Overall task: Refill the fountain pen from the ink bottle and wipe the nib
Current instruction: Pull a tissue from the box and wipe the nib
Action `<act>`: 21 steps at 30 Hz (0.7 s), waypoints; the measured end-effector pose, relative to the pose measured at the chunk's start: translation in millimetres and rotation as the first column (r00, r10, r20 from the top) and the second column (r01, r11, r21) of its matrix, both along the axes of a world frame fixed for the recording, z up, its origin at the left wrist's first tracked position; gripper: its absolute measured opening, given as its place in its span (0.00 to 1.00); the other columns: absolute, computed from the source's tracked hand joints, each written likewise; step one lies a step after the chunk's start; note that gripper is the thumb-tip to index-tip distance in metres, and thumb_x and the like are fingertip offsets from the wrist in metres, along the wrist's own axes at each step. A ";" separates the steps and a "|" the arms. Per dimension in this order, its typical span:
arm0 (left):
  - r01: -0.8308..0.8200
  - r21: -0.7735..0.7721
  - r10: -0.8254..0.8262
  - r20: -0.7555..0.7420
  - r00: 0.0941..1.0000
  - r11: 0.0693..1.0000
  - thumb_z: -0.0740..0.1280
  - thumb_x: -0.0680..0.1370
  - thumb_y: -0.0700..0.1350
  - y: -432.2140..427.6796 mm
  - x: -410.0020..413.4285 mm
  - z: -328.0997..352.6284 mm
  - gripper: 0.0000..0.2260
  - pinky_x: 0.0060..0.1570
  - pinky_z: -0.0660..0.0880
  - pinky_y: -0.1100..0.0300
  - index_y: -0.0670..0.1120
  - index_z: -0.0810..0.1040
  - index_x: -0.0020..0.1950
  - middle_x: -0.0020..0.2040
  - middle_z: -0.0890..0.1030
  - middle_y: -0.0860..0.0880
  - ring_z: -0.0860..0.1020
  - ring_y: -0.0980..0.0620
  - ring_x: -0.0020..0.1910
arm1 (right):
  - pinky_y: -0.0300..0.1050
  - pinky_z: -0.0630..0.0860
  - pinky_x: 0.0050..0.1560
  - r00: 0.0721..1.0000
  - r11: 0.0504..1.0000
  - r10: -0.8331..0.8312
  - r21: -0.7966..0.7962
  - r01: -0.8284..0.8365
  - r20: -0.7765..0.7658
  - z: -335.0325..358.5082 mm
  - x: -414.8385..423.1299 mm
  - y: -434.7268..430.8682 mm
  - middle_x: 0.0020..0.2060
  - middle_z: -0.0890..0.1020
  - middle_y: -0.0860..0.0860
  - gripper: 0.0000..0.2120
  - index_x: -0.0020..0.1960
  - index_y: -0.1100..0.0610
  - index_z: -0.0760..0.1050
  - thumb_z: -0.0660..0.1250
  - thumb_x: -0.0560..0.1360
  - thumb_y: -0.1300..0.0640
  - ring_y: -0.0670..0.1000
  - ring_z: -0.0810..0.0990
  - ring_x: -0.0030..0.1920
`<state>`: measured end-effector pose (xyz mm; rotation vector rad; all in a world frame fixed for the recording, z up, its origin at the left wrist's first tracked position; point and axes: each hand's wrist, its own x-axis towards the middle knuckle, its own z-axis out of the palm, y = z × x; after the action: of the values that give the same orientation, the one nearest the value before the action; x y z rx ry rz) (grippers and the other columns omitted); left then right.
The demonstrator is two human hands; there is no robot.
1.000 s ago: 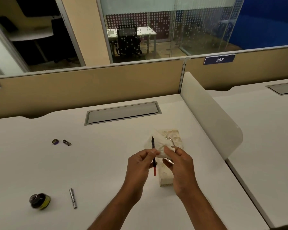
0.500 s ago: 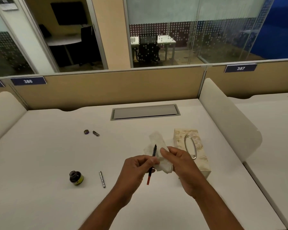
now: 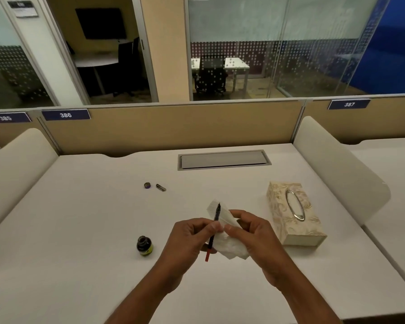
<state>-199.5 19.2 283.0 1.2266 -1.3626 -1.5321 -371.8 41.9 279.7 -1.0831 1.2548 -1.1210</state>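
Two hands at work on the wiping step, by the look of it. Leftmost, open ink bottle [image 3: 144, 245] upright on the desk [image 3: 80, 230], well apart. Then left hand [image 3: 189, 239] pinched on the fountain pen [image 3: 212, 232], nib up against the tissue [image 3: 227, 235]. Right hand [image 3: 255, 235] closed on that tissue. Tissue box [image 3: 292, 213] farthest right. Next, probably: fold tissue round nib, draw off gently without smearing fingers.
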 end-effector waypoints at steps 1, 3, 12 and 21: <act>0.007 0.004 -0.007 0.002 1.000 1.000 0.70 0.79 0.46 0.4 6.6 1.2 0.09 0.47 0.84 0.55 0.44 0.88 0.49 0.48 0.89 0.46 0.87 0.47 0.47 | 0.55 0.82 0.51 1.000 1.000 0.014 -0.006 -0.014 -0.003 2.1 6.1 2.0 0.48 0.88 0.55 0.10 0.57 0.49 0.83 0.68 0.79 0.58 0.56 0.87 0.50; 0.015 0.015 -0.015 -0.004 1.000 1.000 0.70 0.78 0.47 0.7 19.3 2.3 0.09 0.47 0.84 0.55 0.44 0.88 0.48 0.47 0.89 0.45 0.87 0.46 0.47 | 0.49 0.83 0.50 0.999 0.999 0.048 -0.005 -0.048 0.016 4.9 15.4 5.3 0.50 0.87 0.54 0.10 0.58 0.52 0.83 0.67 0.79 0.59 0.56 0.87 0.51; 0.025 0.049 -0.022 -0.056 0.998 0.999 0.71 0.71 0.55 1.4 58.7 9.2 0.19 0.51 0.83 0.53 0.40 0.88 0.49 0.50 0.88 0.41 0.86 0.44 0.48 | 0.50 0.76 0.56 0.961 0.986 0.126 0.073 -0.148 0.247 8.4 41.0 7.9 0.59 0.82 0.64 0.14 0.62 0.60 0.81 0.63 0.81 0.56 0.57 0.82 0.55; 0.023 0.045 -0.022 -0.032 0.999 0.999 0.69 0.80 0.44 12.5 58.5 16.5 0.11 0.48 0.83 0.59 0.38 0.87 0.45 0.46 0.89 0.44 0.86 0.45 0.46 | 0.49 0.80 0.53 0.907 0.973 0.128 0.127 -0.194 0.402 12.5 44.7 3.1 0.54 0.85 0.60 0.18 0.61 0.61 0.81 0.61 0.82 0.50 0.57 0.84 0.54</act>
<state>-141.0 31.7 299.5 1.2133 -1.3319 -1.5999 -327.1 45.0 292.2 -0.7743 0.9042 -1.0248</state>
